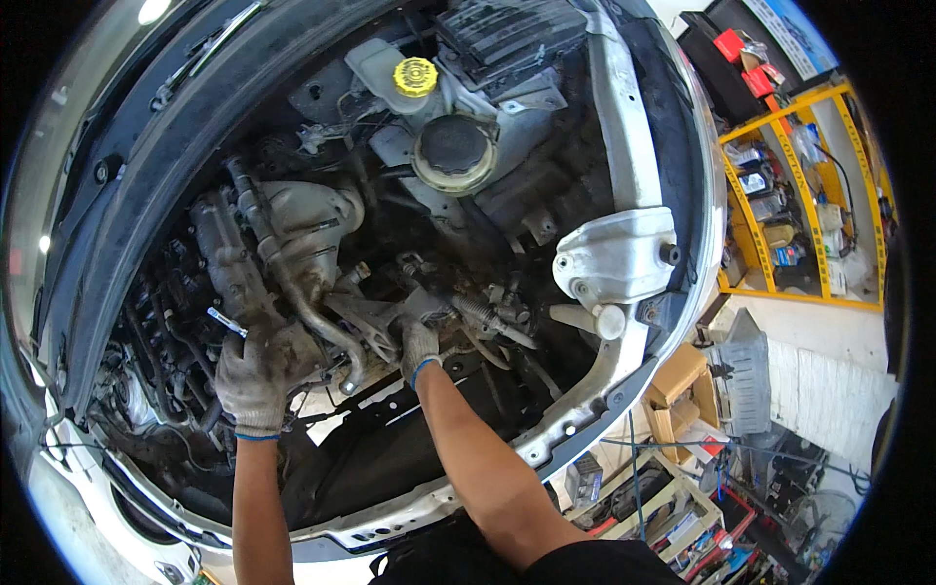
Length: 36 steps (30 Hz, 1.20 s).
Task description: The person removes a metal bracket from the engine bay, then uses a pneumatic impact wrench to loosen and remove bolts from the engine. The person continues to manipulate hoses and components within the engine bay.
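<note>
The left hand [252,382], in a pale, dirty knit glove, is curled near the left end of the bay's [531,453] near edge, with a slim white-and-blue stick [227,322] jutting up at its fingertips. It seems pinched there, though the lower end of the stick is hidden. The right hand [421,349], gloved alike, reaches farther in from the middle of that edge, just beside a metal bracket [369,320]; its fingers are out of sight among the parts, so I cannot tell how open they are or what they grip. Between the 2 hands runs a bent pipe [327,336]. Toward the bay's far edge are 2 caps: a yellow cap [415,77] on a pale tank [375,73] and, nearer, a black cap [454,144]. A silver mount [619,255] sits at the right edge. Beyond that edge stand a yellow rack [803,205] and a cardboard box [678,373].
</note>
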{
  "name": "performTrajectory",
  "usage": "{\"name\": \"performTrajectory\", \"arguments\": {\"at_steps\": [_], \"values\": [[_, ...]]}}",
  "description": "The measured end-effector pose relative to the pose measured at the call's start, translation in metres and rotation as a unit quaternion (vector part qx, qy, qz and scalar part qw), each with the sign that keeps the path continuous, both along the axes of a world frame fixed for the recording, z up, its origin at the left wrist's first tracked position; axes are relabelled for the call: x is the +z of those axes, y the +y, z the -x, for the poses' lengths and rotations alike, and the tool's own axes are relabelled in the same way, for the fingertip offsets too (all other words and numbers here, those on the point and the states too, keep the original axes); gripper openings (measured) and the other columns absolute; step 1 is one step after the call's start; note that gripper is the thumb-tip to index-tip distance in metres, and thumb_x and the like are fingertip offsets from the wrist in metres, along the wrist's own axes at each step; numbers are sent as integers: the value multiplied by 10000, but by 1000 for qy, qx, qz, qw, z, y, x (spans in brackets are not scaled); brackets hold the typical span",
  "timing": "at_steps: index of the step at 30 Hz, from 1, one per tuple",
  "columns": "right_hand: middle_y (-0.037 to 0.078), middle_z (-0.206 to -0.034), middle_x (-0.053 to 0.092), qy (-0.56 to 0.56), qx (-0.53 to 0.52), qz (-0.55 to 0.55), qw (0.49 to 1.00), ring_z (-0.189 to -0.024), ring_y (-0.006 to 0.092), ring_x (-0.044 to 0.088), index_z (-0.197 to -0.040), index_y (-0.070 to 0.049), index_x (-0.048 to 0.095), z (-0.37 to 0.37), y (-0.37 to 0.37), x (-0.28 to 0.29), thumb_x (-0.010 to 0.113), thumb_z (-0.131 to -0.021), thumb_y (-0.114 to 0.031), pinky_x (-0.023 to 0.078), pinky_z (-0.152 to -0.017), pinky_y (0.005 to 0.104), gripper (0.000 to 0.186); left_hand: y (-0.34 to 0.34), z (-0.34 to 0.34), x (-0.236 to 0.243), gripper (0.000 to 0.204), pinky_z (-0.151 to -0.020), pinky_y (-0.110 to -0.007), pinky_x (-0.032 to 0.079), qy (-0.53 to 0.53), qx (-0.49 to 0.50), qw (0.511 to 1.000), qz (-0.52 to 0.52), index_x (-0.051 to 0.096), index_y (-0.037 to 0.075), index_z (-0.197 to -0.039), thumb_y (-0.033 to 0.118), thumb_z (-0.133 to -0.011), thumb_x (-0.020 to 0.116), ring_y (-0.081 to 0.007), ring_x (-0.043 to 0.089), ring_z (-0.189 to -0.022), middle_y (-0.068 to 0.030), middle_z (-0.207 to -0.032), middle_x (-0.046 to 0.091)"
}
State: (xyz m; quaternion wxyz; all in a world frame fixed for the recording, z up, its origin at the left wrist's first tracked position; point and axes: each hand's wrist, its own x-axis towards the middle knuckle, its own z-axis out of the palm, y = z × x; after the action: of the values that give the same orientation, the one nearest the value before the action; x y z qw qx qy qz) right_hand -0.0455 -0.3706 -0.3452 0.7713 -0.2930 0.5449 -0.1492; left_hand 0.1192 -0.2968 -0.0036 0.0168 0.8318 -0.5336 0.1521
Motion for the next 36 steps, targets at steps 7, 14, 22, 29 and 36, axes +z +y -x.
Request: {"name": "performTrajectory", "arguments": {"at_steps": [7, 14, 22, 29, 36], "values": [[165, -1189, 672, 26, -12, -86, 996, -1031, 286, 671, -1226, -32, 634, 1, -24, 105, 660, -917, -296, 544, -878, 396, 408, -9, 2, -9, 468, -710, -454, 502, -48, -32, 997, -43, 677, 252, -1222, 193, -758, 698, -320, 633, -867, -123, -1057, 632], [169, -1150, 705, 26, 189, 319, 928, -1055, 352, 682, -1182, -83, 663, 27, -28, 131, 769, -789, -75, 553, -885, 414, 407, -7, 1, -11, 469, -710, -467, 502, -33, -18, 997, -70, 670, 249, -1235, 229, -767, 705, -332, 632, -862, -123, -1030, 633], [182, -943, 705, 63, 208, 429, 877, -926, 392, 687, -932, -64, 710, 19, -51, 160, 748, -719, -8, 562, -769, 418, 224, -8, 0, -13, 453, -715, -473, 499, -36, 8, 995, -94, 670, 209, -1198, 286, -756, 731, -338, 633, -857, -119, -1001, 626], [149, -985, 720, 116, 198, 466, 855, -1000, 389, 676, -945, -94, 713, 8, -50, 155, 743, -678, -16, 526, -871, 455, 279, -9, 0, -15, 494, -744, -469, 501, -40, 24, 993, -110, 651, 192, -1216, 288, -740, 738, -341, 632, -894, -126, -1023, 621], [128, -1037, 725, 65, 25, 372, 926, -1009, 349, 676, -998, -85, 712, -6, -37, 138, 753, -715, -38, 537, -882, 446, 290, -4, -4, -19, 523, -763, -464, 495, -46, 11, 993, -106, 639, 198, -1253, 309, -751, 735, -334, 626, -918, -123, -1100, 620]]}}
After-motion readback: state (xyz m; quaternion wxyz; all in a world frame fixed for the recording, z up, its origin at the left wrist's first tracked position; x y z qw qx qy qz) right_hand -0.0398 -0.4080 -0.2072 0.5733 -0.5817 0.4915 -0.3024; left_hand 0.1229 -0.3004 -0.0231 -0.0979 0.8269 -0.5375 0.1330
